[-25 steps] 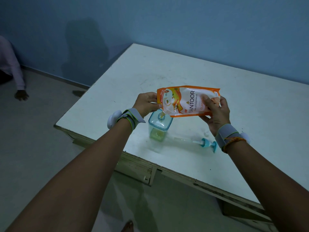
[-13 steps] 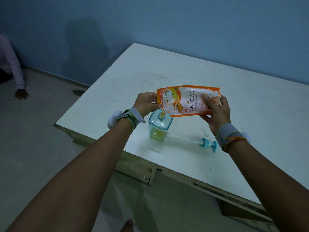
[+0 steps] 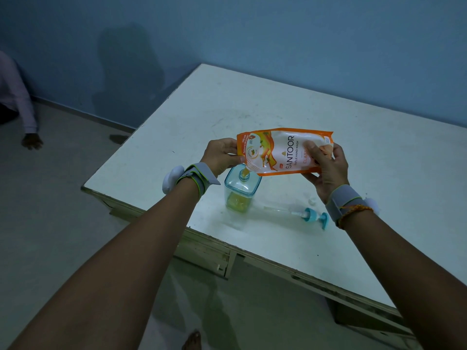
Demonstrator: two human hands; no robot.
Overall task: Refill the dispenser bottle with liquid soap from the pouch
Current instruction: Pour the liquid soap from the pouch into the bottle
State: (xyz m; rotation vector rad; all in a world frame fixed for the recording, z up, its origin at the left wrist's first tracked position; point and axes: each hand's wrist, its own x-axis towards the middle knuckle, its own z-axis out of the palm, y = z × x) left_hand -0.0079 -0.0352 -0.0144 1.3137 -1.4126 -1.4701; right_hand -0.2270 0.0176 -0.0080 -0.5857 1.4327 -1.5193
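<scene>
Holding the orange-and-white soap pouch [image 3: 283,151] sideways above the desk [image 3: 278,102], "SANTOOR" lettering facing up. Left hand [image 3: 222,155] pinching the spout end, right hand [image 3: 327,168] gripping the bottom end, fingers [image 3: 313,152] curled over the front. Pouring amber liquid from the lower corner into the open neck of the clear teal dispenser bottle [image 3: 241,189], standing upright, partly filled. Lying beside it: the pump head [image 3: 307,215].
</scene>
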